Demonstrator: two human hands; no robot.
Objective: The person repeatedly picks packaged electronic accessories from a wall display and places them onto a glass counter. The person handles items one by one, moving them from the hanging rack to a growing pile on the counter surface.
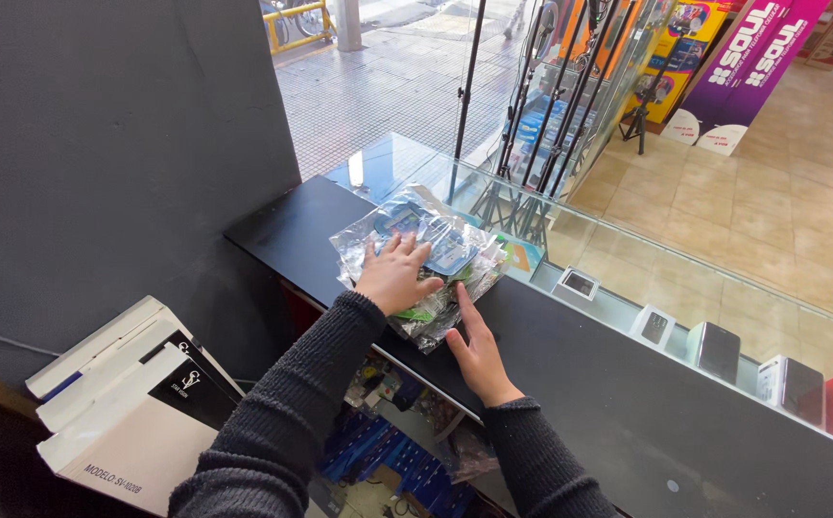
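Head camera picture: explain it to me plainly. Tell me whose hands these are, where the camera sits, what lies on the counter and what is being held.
There is one picture, taken by a camera worn on a person's head and looking down, so both hands in dark knit sleeves belong to the wearer. The left hand lies flat, fingers spread, on top of a pile of clear plastic packets with blue and green items inside. The right hand presses against the pile's near edge. Neither hand grips anything; both just rest on the pile. The pile sits on a black counter top joined to a glass display case holding small boxed goods. White cardboard boxes are stacked lower left, against a dark wall.
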